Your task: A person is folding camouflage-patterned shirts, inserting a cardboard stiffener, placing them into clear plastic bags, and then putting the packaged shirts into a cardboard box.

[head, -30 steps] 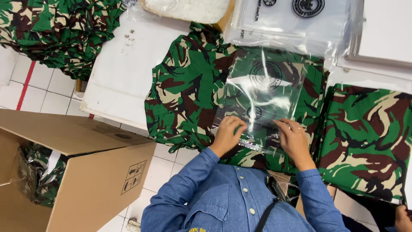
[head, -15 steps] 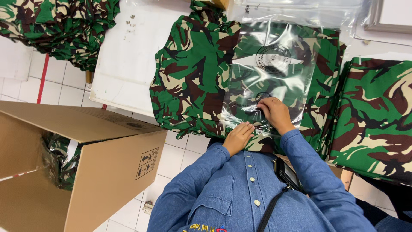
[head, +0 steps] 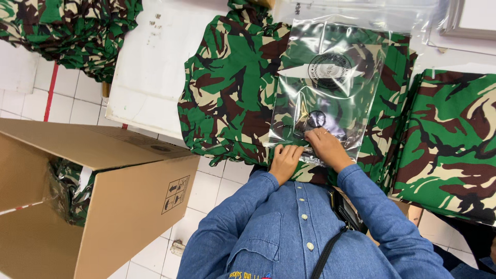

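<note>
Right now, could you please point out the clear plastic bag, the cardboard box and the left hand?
clear plastic bag (head: 330, 88), head view, printed upper panel.
cardboard box (head: 129, 206), head view, outer side wall.
left hand (head: 285, 161), head view, back of the hand.

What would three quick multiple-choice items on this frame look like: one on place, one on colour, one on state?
1. Where is the cardboard box?
A. On the white table
B. On the tiled floor, at the person's left
C. On the camouflage stack at the right

2. What colour are the person's sleeves?
A. Blue denim
B. Red
C. White

3. How is the clear plastic bag lying?
A. Flat on the camouflage garment, both hands at its near edge
B. Crumpled inside the box
C. Held up in the air

Answers:
1 B: the box stands open on the floor tiles beside the white table.
2 A: both arms are in blue denim.
3 A: the left hand and right hand press the bag's near edge onto the garment.
</note>
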